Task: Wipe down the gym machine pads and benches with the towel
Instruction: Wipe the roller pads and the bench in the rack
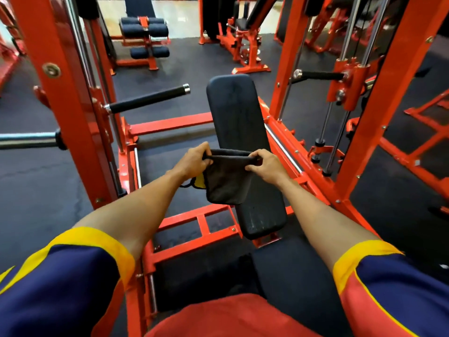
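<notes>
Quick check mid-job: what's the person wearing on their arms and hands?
Short sleeves only. The left sleeve is navy with a broad yellow cuff band. The right sleeve matches, plus a red panel edged in thin yellow piping. Forearms are bare. The left hand and right hand wear no gloves, and no watch or rings show.

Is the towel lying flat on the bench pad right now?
No, the towel hangs from the left hand and right hand, which grip its top edge above the bench pad.
</notes>
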`<state>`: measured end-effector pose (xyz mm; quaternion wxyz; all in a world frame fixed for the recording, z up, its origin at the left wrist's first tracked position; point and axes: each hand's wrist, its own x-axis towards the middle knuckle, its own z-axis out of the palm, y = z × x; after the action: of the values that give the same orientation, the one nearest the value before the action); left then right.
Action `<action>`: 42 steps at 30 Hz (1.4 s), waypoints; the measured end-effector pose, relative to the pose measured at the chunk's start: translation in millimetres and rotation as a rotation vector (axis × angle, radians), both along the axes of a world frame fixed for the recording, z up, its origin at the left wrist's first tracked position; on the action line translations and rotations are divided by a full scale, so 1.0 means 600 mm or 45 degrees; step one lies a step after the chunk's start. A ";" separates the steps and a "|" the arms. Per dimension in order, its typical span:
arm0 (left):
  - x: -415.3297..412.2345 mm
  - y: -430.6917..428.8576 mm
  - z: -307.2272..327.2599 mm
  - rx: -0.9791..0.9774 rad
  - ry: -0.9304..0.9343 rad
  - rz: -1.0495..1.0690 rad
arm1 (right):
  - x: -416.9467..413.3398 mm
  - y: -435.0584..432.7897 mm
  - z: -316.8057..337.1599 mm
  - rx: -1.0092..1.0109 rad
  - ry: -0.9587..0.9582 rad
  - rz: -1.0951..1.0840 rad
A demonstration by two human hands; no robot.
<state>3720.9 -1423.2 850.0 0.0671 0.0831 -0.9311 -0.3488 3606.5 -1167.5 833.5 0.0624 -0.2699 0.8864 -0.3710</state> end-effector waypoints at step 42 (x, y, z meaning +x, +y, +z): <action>-0.564 -0.248 -0.004 0.405 -0.294 0.387 | -0.631 -0.482 0.081 0.219 0.624 -0.063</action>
<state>3382.4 -1571.9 847.4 -0.0020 0.2708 -0.8429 -0.4650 3228.1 -1456.4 882.3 -0.1405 -0.3237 0.9096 -0.2192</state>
